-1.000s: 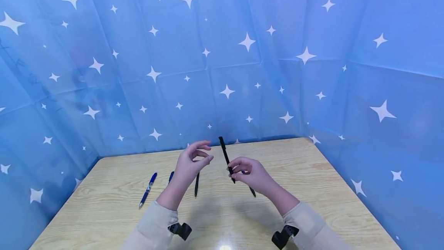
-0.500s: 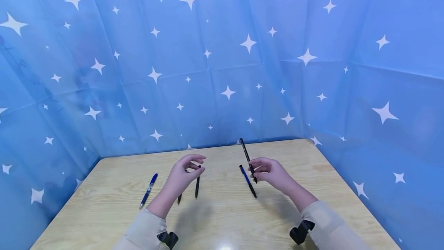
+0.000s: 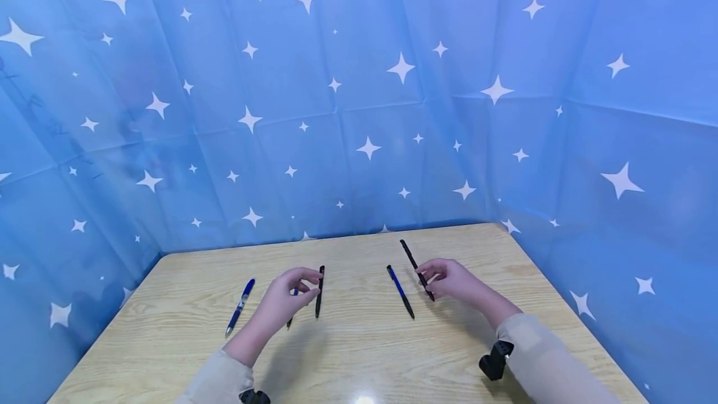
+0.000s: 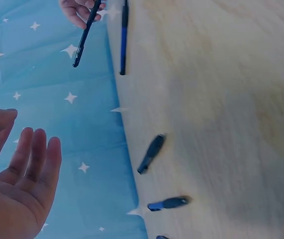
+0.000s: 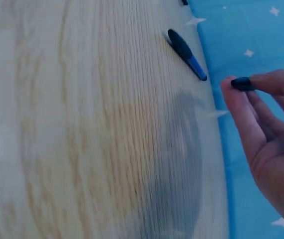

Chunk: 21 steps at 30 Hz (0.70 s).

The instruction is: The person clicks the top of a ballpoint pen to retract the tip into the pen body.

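My right hand (image 3: 454, 279) pinches a black pen (image 3: 409, 254) between thumb and fingers, its top slanting away to the upper left. In the right wrist view only the dark end of this pen (image 5: 242, 83) shows. A blue pen with a black grip (image 3: 401, 292) lies on the table just left of it. My left hand (image 3: 283, 301) hovers with loosely bent fingers beside another black pen (image 3: 318, 305). The left wrist view shows nothing between those fingers (image 4: 27, 154). Under this hand lies a blue-and-black pen (image 3: 290, 321), partly hidden.
A blue pen with a silver tip (image 3: 240, 307) lies farther left on the wood-grain table (image 3: 359, 348). A blue curtain with white stars (image 3: 336, 111) hangs behind the table and along both sides.
My right hand has carried the black pen rightward and lowered it, past the blue pen with the black grip. My left hand has moved down and slightly left.
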{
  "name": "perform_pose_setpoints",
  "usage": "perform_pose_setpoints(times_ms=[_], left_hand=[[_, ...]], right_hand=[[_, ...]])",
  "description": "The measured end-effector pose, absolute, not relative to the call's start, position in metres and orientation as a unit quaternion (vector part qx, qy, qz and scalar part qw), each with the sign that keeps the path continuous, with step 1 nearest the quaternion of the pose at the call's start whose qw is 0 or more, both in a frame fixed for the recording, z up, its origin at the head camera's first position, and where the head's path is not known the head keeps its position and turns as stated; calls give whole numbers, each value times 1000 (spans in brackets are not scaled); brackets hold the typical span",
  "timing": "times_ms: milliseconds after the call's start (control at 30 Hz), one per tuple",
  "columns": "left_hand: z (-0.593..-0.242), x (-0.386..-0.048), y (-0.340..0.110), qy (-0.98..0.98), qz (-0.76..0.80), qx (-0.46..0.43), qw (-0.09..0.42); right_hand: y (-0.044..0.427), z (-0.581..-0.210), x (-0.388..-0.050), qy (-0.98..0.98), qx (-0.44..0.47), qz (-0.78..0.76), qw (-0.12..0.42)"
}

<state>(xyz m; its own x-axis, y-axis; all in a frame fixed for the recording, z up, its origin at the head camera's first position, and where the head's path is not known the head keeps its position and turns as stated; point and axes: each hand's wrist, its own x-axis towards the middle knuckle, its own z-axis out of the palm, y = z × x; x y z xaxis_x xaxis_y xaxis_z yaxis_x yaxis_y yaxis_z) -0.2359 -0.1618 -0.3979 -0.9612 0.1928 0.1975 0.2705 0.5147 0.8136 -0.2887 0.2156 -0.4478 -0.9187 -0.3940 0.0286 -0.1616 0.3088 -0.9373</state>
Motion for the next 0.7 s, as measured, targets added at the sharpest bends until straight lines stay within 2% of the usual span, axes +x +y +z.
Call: perform_pose_setpoints(times_ms=[233,467,700], left_hand=[[-403,-233,-171,-880,-456,-130,24],[-406,-231,-177,-879,-457,-134,10],[-409,-232,-181,-881,-453,-134,3]], right_hand=[[223,-456,-303,825,-142,-529,140],[224,-456,-305,841,-159,-487,173],[220,-458,-305,859,-175,-446,182]])
